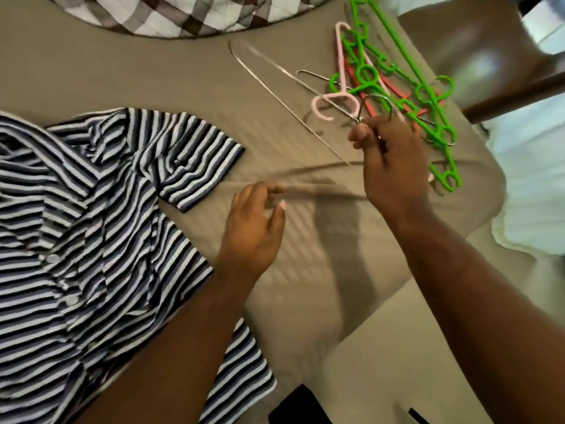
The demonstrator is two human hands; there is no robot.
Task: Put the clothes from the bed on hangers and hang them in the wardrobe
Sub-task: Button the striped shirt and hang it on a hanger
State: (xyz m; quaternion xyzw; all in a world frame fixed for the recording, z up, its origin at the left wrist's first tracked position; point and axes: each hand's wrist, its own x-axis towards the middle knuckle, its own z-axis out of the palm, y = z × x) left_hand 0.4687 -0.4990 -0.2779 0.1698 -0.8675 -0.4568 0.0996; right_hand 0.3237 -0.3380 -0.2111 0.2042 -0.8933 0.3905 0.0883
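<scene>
Two bare hands work over a tan striped-weave bedsheet (153, 75), and much around them is cut off or blurred. Only part of the navy, grey and white striped button-up shirt (91, 209) shows: it lies spread flat on the sheet at the left, its body running off the left and bottom edges, with one short sleeve reaching toward the middle of the bed. A brown-and-white checked quilt (171, 13) is cropped by the top edge, and a dark brown wooden chair (489, 56) at the upper right is only partly in view. The heap of bright green plastic hangers (406, 87) lies tangled with a pale pink plastic hanger (339, 99) and a coral-red plastic hanger (385, 84), so their count and outlines are hard to separate. The right hand (391, 166) pinches the neck of a thin silver wire hanger (287, 99) just below its hook, fingers closed on the wire beside the heap; the hanger's long arms stretch up and left over the sheet, and its lower bar is smeared by motion blur, so whether it touches the sheet cannot be told. The left hand (253, 231) is loose and half open, holding nothing, fingertips near the blurred bar, just right of the shirt sleeve.
</scene>
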